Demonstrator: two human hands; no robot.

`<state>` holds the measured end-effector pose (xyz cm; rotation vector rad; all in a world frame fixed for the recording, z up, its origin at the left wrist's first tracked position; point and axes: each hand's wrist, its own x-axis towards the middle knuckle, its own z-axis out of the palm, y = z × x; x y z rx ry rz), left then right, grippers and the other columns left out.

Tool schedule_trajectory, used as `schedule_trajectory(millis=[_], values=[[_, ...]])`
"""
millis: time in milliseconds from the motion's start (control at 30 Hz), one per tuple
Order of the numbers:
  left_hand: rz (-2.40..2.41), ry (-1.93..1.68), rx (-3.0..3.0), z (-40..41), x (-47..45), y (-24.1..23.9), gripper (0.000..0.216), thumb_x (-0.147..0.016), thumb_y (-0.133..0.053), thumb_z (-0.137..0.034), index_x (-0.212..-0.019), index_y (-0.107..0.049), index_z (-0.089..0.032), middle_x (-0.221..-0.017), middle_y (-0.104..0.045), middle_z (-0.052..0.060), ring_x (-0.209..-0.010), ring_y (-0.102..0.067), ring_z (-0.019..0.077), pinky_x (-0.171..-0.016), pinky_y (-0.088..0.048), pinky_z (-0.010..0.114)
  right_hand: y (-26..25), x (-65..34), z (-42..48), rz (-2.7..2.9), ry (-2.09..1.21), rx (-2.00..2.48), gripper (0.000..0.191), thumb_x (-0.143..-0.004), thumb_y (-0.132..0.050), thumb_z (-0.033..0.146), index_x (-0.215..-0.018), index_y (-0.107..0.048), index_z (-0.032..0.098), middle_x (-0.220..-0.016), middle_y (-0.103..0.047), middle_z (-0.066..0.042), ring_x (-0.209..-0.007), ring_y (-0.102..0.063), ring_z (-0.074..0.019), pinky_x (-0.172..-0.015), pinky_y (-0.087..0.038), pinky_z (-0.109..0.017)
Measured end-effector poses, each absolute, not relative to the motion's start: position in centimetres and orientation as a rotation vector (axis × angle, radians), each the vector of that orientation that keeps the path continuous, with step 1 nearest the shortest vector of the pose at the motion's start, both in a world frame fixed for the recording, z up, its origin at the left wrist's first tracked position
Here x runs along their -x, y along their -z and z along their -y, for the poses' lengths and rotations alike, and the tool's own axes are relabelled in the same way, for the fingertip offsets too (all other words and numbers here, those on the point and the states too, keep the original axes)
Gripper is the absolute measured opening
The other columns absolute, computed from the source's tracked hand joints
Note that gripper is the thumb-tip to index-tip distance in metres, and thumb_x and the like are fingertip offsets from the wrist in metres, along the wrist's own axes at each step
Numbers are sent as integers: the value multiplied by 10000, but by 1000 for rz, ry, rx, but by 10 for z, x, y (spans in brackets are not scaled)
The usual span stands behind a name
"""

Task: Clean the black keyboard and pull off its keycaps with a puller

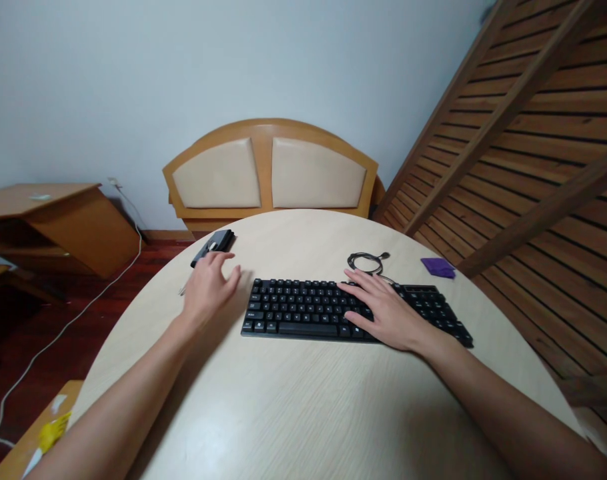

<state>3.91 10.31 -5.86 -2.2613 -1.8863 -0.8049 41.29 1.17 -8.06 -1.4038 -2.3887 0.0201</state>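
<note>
A black keyboard (pixel 303 310) lies flat across the middle of the round table. My right hand (pixel 381 307) rests over its right half with the fingers spread, hiding some of the keys. To the left of the keyboard, my left hand (pixel 209 283) hovers near a dark flat object (pixel 214 245), whose kind I cannot make out; its thumb and fingers are apart. A small whitish thing shows on that object just past the fingertips. Behind the keyboard a black cable (pixel 366 262) is coiled on the tabletop.
A purple folded cloth-like item (pixel 437 267) lies near the right edge of the pale round table (pixel 223 400). Beyond the table stands a wooden headboard (pixel 263 167). Slatted wood panels (pixel 533 133) lean at right; a white cord (pixel 68 323) runs over the floor at left.
</note>
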Motion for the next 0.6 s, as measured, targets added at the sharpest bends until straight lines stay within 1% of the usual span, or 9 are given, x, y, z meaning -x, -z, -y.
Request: schedule_trajectory(millis=[67, 133, 267, 400, 467, 600], values=[[2076, 752, 2052, -115, -8, 60, 420, -927, -507, -440, -1210, -645, -163, -1227, -649, 170, -1145, -612, 362, -931, -517, 471, 86, -414, -15, 2403, -49, 1426, 534, -988, -537, 502, -1471, -529, 275, -1610, -404, -127, -1492, -344, -346, -1164, -324, -656], [2190, 773, 1933, -124, 16, 64, 467, -922, -516, -463, -1242, -623, -141, -1242, -647, 187, -1091, -637, 350, -910, -517, 460, 89, -415, -19, 2404, -72, 1437, 530, -992, -522, 515, -1465, -537, 278, -1600, -422, -118, -1487, -355, -339, -1173, -311, -651], [2431, 793, 1852, -135, 37, 78, 496, -895, -570, -491, -1266, -604, -164, -1252, -685, 156, -1058, -669, 324, -862, -521, 411, 90, -417, -29, 2393, -118, 1464, 526, -988, -509, 541, -1447, -560, 289, -1572, -468, -101, -1459, -406, -333, -1180, -306, -638], [2539, 686, 1910, -138, 36, 85, 558, -848, -633, -501, -1322, -560, -214, -1250, -710, 122, -1098, -670, 347, -809, -518, 401, 90, -418, -36, 2403, -135, 1452, 518, -983, -510, 546, -1422, -580, 280, -1556, -490, -97, -1446, -427, -330, -1171, -329, -625], [2543, 639, 1922, -137, 35, 86, 545, -842, -639, -470, -1324, -552, -228, -1240, -718, 119, -1107, -667, 366, -796, -514, 410, 91, -419, -37, 2397, -119, 1436, 507, -986, -511, 534, -1419, -580, 279, -1553, -494, -96, -1442, -434, -324, -1166, -340, -622], [2541, 625, 1899, -134, 35, 84, 435, -892, -581, -408, -1293, -569, -242, -1203, -735, 124, -1109, -667, 382, -790, -505, 428, 93, -420, -34, 2368, -40, 1408, 457, -996, -517, 471, -1394, -596, 262, -1525, -528, -98, -1423, -462, -318, -1163, -346, -627]])
